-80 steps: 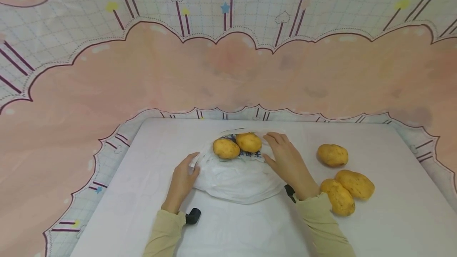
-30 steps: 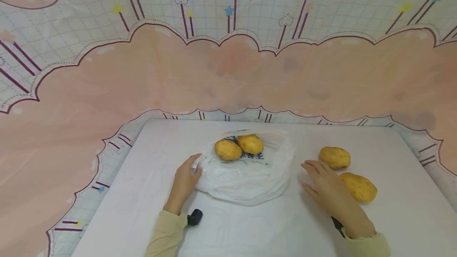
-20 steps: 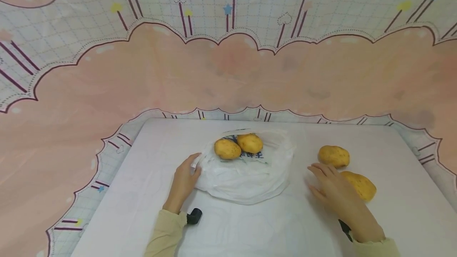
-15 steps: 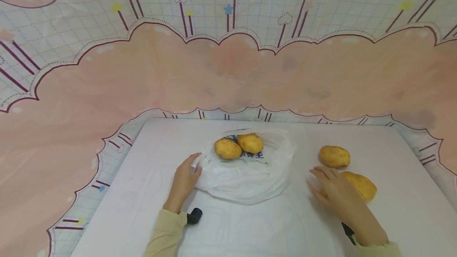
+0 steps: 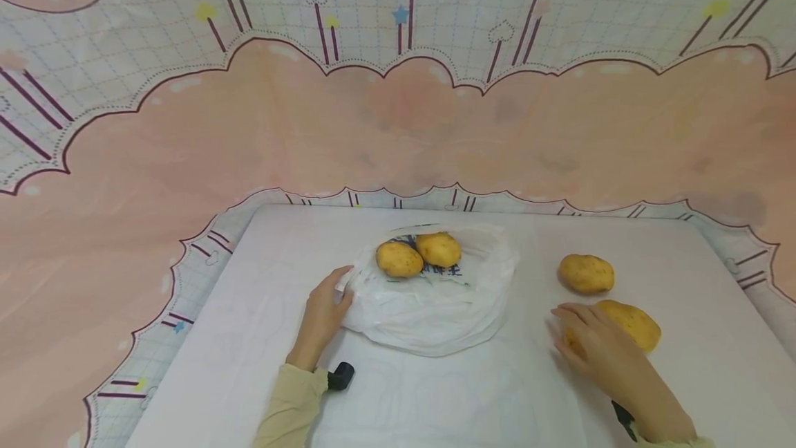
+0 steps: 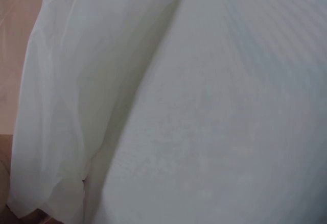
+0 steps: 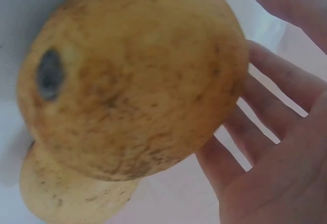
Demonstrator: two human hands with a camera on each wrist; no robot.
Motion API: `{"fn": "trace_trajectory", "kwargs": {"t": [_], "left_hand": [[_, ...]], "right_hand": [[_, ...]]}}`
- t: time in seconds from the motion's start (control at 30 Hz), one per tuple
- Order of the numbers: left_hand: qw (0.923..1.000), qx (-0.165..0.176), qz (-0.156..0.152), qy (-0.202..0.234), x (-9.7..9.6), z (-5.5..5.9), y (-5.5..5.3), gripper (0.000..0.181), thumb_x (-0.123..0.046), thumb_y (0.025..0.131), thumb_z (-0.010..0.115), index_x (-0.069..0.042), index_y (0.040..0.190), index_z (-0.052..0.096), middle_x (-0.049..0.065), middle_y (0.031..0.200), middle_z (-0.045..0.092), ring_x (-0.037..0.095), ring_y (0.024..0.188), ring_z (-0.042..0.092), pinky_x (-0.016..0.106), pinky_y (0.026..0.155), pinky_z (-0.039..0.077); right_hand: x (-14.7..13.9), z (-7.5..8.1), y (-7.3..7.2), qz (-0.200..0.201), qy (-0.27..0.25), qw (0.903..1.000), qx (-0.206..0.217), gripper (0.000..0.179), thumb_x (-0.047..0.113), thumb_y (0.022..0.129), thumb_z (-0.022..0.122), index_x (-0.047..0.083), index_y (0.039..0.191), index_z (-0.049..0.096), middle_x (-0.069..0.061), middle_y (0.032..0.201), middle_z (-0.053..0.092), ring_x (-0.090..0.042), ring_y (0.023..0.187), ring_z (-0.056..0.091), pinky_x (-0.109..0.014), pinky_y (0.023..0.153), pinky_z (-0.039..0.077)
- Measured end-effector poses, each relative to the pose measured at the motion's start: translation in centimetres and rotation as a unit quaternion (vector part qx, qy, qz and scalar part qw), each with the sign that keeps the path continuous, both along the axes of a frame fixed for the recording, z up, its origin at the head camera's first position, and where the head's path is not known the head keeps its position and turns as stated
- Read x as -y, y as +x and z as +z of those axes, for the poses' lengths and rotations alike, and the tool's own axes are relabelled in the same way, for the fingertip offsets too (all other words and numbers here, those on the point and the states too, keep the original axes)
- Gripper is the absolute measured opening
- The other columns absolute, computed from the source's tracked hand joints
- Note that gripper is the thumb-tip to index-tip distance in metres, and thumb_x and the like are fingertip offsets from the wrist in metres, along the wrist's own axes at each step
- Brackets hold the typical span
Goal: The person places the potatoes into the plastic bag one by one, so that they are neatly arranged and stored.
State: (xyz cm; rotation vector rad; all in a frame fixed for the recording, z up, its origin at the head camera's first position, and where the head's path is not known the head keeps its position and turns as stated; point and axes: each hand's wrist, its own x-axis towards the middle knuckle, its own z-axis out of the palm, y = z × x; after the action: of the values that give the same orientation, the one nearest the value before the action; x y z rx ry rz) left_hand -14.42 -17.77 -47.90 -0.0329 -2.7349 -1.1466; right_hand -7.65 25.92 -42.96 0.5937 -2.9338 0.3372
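In the head view my left hand (image 5: 320, 313) pinches the left edge of a white plastic bag (image 5: 429, 323) lying on the table. Its fingers are mostly hidden behind the plastic in the left wrist view, where the bag (image 6: 61, 122) fills the left side. Two potatoes (image 5: 399, 259) sit at the bag's mouth, over dark printed lettering. My right hand (image 5: 600, 348) is over a potato (image 5: 572, 341) that it mostly covers. The right wrist view shows this potato (image 7: 138, 81) large, with extended fingers (image 7: 271, 101) beside it and the thumb apart.
Another potato (image 5: 631, 325) lies just right of my right hand, and one more potato (image 5: 586, 274) lies farther back. A white cloth covers the table (image 5: 435, 406). Behind it hangs a pink patterned curtain (image 5: 398, 137).
My right hand has left the right side of the bag and moved right and nearer to me, over the nearest loose potato. My left hand has stayed at the bag's edge.
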Motion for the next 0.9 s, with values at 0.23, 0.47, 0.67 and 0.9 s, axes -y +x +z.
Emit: {"fn": "trace_trajectory", "kwargs": {"t": [0.23, 0.47, 0.67, 0.9], "left_hand": [[1.0000, 0.000, -0.001, -0.005, 0.03, -0.16, -0.09, 0.043, -0.003, 0.093, 0.063, -0.004, 0.135, 0.057, 0.020, 0.137, 0.059, 0.038, 0.131, 0.052, 0.052, 0.107, 0.043], [1.0000, 0.003, -0.001, -0.006, 0.07, -0.08, -0.10, 0.044, -0.003, 0.093, 0.062, -0.005, 0.136, 0.056, 0.020, 0.138, 0.058, 0.037, 0.132, 0.051, 0.052, 0.108, 0.043], [1.0000, 0.006, 0.000, -0.002, 0.17, -0.06, -0.12, 0.044, -0.003, 0.093, 0.062, -0.004, 0.137, 0.056, 0.020, 0.139, 0.058, 0.038, 0.132, 0.051, 0.052, 0.109, 0.042], [1.0000, 0.008, 0.001, -0.001, 0.06, -0.11, -0.09, 0.044, -0.004, 0.093, 0.063, -0.005, 0.136, 0.057, 0.019, 0.138, 0.058, 0.037, 0.132, 0.051, 0.052, 0.108, 0.042]], "right_hand": [[-0.31, -0.34, 0.16, -0.006, 0.004, 0.9999, 0.010, 0.043, 0.021, 0.081, 0.081, 0.002, 0.117, 0.067, -0.015, 0.122, 0.064, -0.036, 0.111, 0.060, -0.055, 0.094, 0.051], [-0.40, -0.36, 0.14, -0.019, 0.026, 0.9984, 0.047, 0.048, 0.027, 0.078, 0.084, 0.004, 0.116, 0.068, -0.017, 0.125, 0.063, -0.039, 0.115, 0.058, -0.058, 0.097, 0.049], [-0.46, -0.56, 0.11, -0.020, 0.035, 0.9981, 0.047, 0.046, 0.024, 0.076, 0.085, 0.002, 0.113, 0.070, -0.016, 0.122, 0.063, -0.035, 0.112, 0.058, -0.055, 0.096, 0.050], [-0.41, -0.57, 0.18, -0.013, 0.030, 0.9987, 0.039, 0.040, 0.019, 0.074, 0.087, 0.001, 0.107, 0.072, -0.012, 0.116, 0.065, -0.029, 0.106, 0.059, -0.049, 0.091, 0.054]]}}
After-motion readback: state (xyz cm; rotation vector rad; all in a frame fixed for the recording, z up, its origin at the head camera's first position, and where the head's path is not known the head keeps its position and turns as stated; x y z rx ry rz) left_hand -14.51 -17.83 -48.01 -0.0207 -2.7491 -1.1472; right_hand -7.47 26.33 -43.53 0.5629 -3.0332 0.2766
